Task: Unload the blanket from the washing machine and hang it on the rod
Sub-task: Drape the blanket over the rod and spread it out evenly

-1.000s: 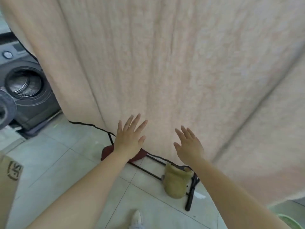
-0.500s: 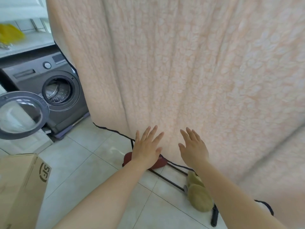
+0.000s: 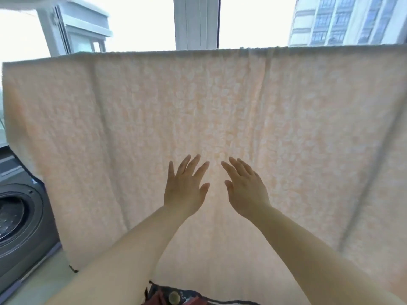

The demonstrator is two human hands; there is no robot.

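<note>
A peach fleece blanket [image 3: 132, 119] hangs spread wide in front of me, its top fold running across the view; the rod under that fold is hidden. My left hand [image 3: 185, 190] and my right hand [image 3: 245, 190] are raised side by side at the blanket's middle, fingers straight and spread, flat against or just off the fabric; contact is unclear. Neither hand holds anything. The grey washing machine [image 3: 24, 230] stands at the left edge, partly behind the blanket.
Behind the blanket are bright windows with a white frame post [image 3: 196, 20] and buildings outside. A red and dark object [image 3: 174, 297] lies on the floor at the bottom edge. Pale floor tiles [image 3: 44, 282] show at the lower left.
My view has tilted up from the floor to the blanket's top fold and windows. Both hands have risen up the blanket and come closer together, still flat.
</note>
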